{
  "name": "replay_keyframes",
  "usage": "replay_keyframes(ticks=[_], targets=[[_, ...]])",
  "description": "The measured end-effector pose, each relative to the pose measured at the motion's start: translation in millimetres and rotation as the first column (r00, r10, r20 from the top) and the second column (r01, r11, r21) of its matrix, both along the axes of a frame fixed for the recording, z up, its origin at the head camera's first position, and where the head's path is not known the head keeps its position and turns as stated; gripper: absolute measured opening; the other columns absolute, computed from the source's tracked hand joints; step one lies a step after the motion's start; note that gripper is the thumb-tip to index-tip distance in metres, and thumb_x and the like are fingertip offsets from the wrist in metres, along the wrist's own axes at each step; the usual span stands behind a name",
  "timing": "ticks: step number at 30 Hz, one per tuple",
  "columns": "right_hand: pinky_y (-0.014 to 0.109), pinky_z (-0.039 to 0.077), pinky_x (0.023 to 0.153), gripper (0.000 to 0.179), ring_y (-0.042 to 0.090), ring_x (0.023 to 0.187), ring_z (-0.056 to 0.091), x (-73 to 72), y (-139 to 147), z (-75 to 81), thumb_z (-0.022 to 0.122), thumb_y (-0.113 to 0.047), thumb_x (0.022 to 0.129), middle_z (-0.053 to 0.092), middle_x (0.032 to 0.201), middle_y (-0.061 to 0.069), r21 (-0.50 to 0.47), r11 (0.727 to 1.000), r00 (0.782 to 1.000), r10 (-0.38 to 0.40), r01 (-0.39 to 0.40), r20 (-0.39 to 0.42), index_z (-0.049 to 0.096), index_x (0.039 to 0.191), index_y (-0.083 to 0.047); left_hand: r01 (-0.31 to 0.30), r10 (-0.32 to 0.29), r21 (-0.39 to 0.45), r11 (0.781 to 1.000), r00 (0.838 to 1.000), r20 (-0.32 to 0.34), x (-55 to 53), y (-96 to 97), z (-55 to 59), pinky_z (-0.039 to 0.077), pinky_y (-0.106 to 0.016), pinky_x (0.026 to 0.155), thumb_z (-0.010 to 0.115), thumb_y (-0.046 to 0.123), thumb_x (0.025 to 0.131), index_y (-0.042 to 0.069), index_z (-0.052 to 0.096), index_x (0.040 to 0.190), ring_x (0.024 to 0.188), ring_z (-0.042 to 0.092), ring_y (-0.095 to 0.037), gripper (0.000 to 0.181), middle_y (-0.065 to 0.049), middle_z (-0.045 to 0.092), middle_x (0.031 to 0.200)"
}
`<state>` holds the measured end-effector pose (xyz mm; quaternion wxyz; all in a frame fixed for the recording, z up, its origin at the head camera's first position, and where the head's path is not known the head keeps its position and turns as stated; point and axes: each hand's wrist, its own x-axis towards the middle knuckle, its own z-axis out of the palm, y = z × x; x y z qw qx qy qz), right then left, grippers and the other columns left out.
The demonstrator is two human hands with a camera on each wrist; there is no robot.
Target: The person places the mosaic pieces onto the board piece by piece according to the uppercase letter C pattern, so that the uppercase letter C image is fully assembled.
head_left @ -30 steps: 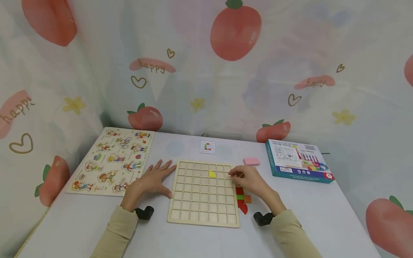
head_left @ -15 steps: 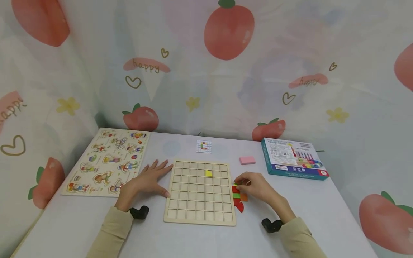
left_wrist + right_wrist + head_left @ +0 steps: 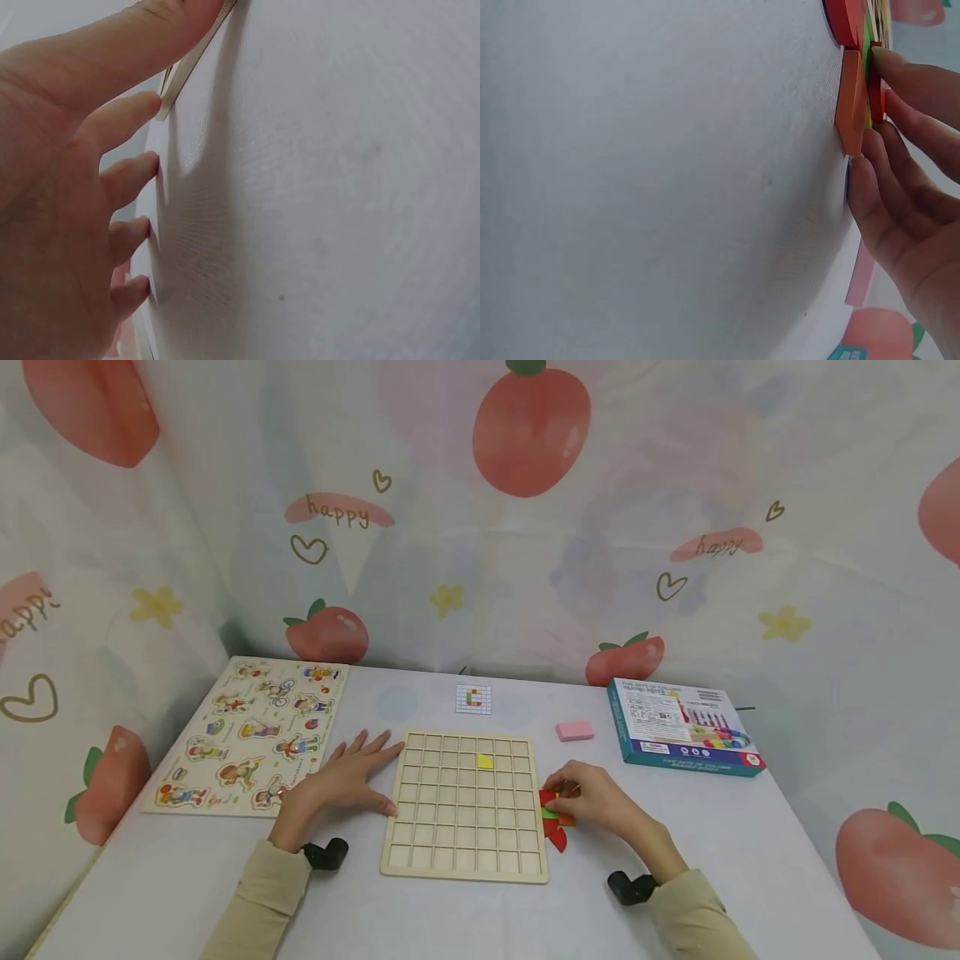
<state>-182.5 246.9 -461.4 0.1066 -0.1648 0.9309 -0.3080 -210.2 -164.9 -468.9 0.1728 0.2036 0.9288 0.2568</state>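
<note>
A wooden grid board (image 3: 450,806) lies flat in front of me, one yellow piece (image 3: 485,762) sitting in a cell of its upper part. Spread along its left edge is my left hand (image 3: 348,781), thumb and index finger at the frame. Just past the board's right edge, my right hand (image 3: 588,795) pinches a red piece (image 3: 877,82) between thumb and index finger. That piece is over a small pile with a green piece (image 3: 550,814), an orange block (image 3: 848,103) and another red, curved-edged piece (image 3: 557,838). Fingers cover part of this pile.
A small pattern card (image 3: 473,700) lies behind the board. To its right are a pink block (image 3: 574,732) and a flat printed box (image 3: 686,727). A picture puzzle board (image 3: 251,735) lies at the left, near the left hand. A patterned curtain (image 3: 525,568) stands behind the table.
The right hand has moved from the board's upper right edge down to the coloured pile and now pinches a red piece. The left hand stays at the board's left edge.
</note>
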Motion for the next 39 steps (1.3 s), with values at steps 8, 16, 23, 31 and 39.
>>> replay_keyframes(ticks=[8, 16, 23, 31, 39], targets=[[0.019, 0.053, 0.068, 0.018, 0.014, 0.080, 0.058, -1.6, -4, -1.4, 0.081, -0.011, 0.087, 0.065, 0.087, -0.002, -0.016, 0.999, 0.999, -0.040, 0.041, 0.020, 0.069, 0.101, -0.008, -0.007, 0.007, -0.012, 1.000, 1.000, 0.001, -1.4, -1.1, -2.5, 0.002, -0.069, 0.124, 0.087, 0.047, 0.077, 0.016, 0.034, 0.162, 0.158, 0.001, -0.048, 0.105, -0.017, 0.018, 0.172], [0.019, 0.055, 0.072, 0.018, 0.014, 0.084, 0.060, -4.7, -6, 0.0, 0.075, -0.011, 0.093, 0.071, 0.092, -0.002, -0.021, 1.000, 1.000, -0.015, 0.015, -0.013, 0.077, 0.111, -0.010, -0.008, 0.008, 0.004, 1.000, 1.000, 0.018, -0.3, -1.8, -3.4, 0.000, -0.068, 0.125, 0.087, 0.047, 0.077, 0.016, 0.035, 0.162, 0.158, -0.001, -0.047, 0.104, -0.018, 0.017, 0.172], [0.022, 0.056, 0.081, 0.018, 0.013, 0.092, 0.063, -6.6, -3, 1.9, 0.072, -0.011, 0.096, 0.075, 0.101, -0.003, 0.006, 1.000, 1.000, 0.003, -0.003, 0.003, 0.079, 0.112, -0.014, -0.006, 0.006, 0.009, 1.000, 1.000, 0.022, -0.2, -2.6, -5.4, -0.001, -0.068, 0.124, 0.087, 0.049, 0.076, 0.016, 0.035, 0.162, 0.158, -0.002, -0.048, 0.105, -0.018, 0.016, 0.172], [0.024, 0.060, 0.081, 0.014, 0.016, 0.091, 0.065, -9.3, 0, 5.9, 0.070, -0.011, 0.097, 0.072, 0.100, 0.000, -0.064, 0.997, 0.998, -0.050, 0.053, 0.048, 0.074, 0.110, -0.011, -0.009, 0.009, 0.009, 1.000, 1.000, 0.008, -0.4, -1.2, -7.8, 0.002, -0.068, 0.125, 0.087, 0.050, 0.077, 0.018, 0.035, 0.162, 0.158, 0.001, -0.047, 0.105, -0.015, 0.017, 0.172], [0.026, 0.062, 0.083, 0.021, 0.017, 0.092, 0.069, -14.7, -13, 3.8, 0.068, -0.009, 0.098, 0.074, 0.112, 0.008, -0.150, 0.986, 0.997, -0.060, 0.067, 0.052, 0.073, 0.118, -0.007, -0.014, 0.014, 0.003, 1.000, 1.000, 0.007, -0.6, -0.6, -5.5, 0.001, -0.068, 0.125, 0.086, 0.050, 0.077, 0.017, 0.034, 0.162, 0.158, 0.000, -0.047, 0.105, -0.016, 0.016, 0.172]])
